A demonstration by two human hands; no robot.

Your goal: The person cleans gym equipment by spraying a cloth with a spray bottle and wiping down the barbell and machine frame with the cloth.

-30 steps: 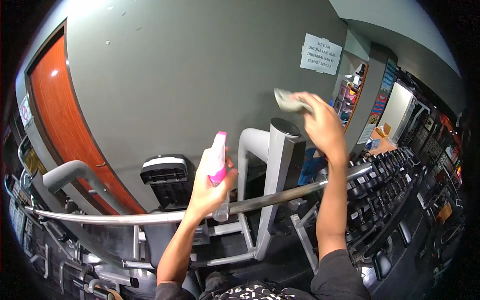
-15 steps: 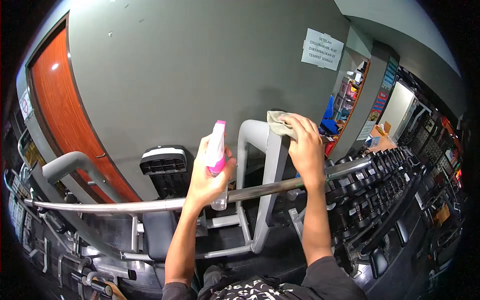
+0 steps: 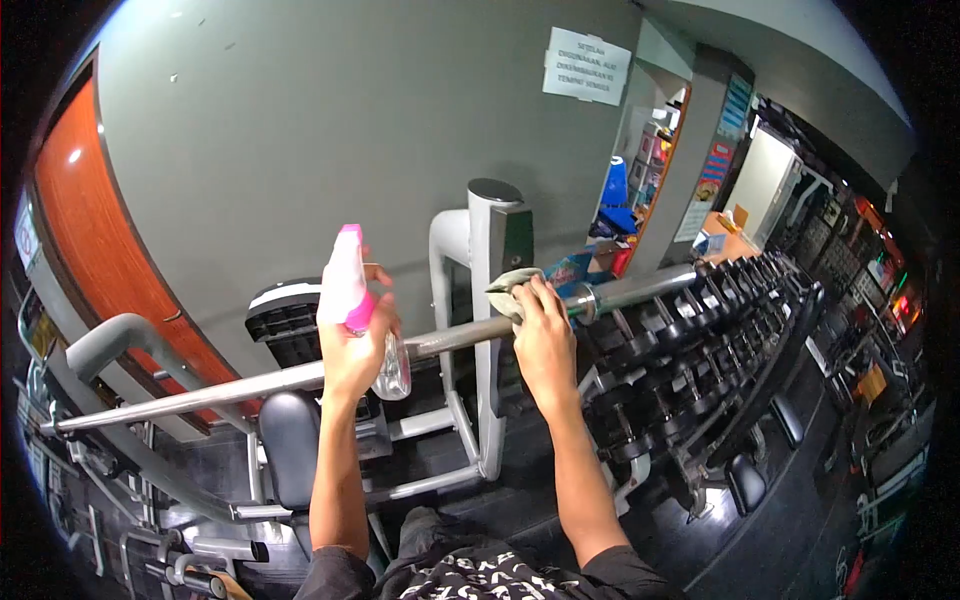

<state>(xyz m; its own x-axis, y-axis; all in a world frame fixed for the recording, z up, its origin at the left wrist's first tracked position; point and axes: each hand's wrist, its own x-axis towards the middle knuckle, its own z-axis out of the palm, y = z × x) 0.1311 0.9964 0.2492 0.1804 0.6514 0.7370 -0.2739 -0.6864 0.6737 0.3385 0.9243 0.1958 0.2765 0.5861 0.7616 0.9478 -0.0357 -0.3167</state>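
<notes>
My left hand (image 3: 352, 355) is wrapped round a spray bottle (image 3: 393, 372) with a clear body and a white-and-pink trigger head, held upright in front of the metal barbell (image 3: 250, 383). A crumpled greyish-green cloth (image 3: 508, 290) is gripped in the fingers of my right hand (image 3: 546, 345). That hand is over the bar's right part, beside the grey rack upright (image 3: 490, 410). Whether the cloth touches the bar or upright cannot be told. The fingers hide part of the cloth.
A black padded bench (image 3: 290, 450) lies below the bar. Dumbbells fill a rack (image 3: 765, 400) on the right. Behind the bar are a grey wall (image 3: 350, 120) with a paper sign (image 3: 587, 66) and a reddish-brown door (image 3: 110, 240) at the left.
My right hand has brought the cloth down from the top of the upright to bar level. The spray bottle stays in my left hand. The view has turned somewhat to the right.
</notes>
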